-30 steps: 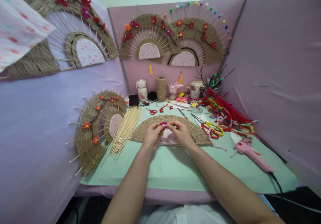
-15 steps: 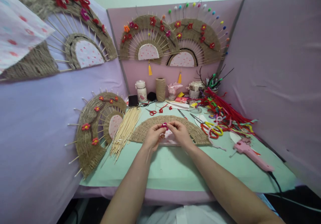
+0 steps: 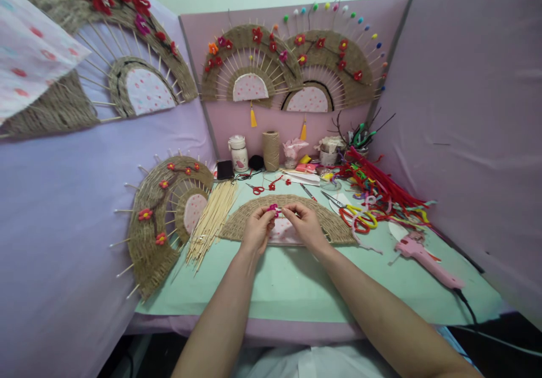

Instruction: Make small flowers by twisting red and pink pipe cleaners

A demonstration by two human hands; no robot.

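Observation:
Between thumb and fingers, my left hand (image 3: 257, 229) pinches a small magenta pipe-cleaner flower (image 3: 274, 211). My right hand (image 3: 305, 223) is closed in a pinch just right of the flower, at a thin pale piece too small to make out. Both hands are raised over a woven twine fan (image 3: 241, 219) that lies flat on the table. The fan's dotted white centre panel (image 3: 284, 232) shows between my wrists.
Thin bamboo sticks (image 3: 214, 220) lie left, beside a decorated fan (image 3: 150, 242). On the right are yellow-handled scissors (image 3: 362, 215), red-handled scissors (image 3: 354, 222), a pink glue gun (image 3: 427, 262) and piled pipe cleaners (image 3: 381, 180). A twine spool (image 3: 271, 151) stands behind.
The magenta flower has shifted slightly left with my left hand, and a small gap has opened between it and my right fingertips. The table items stay put.

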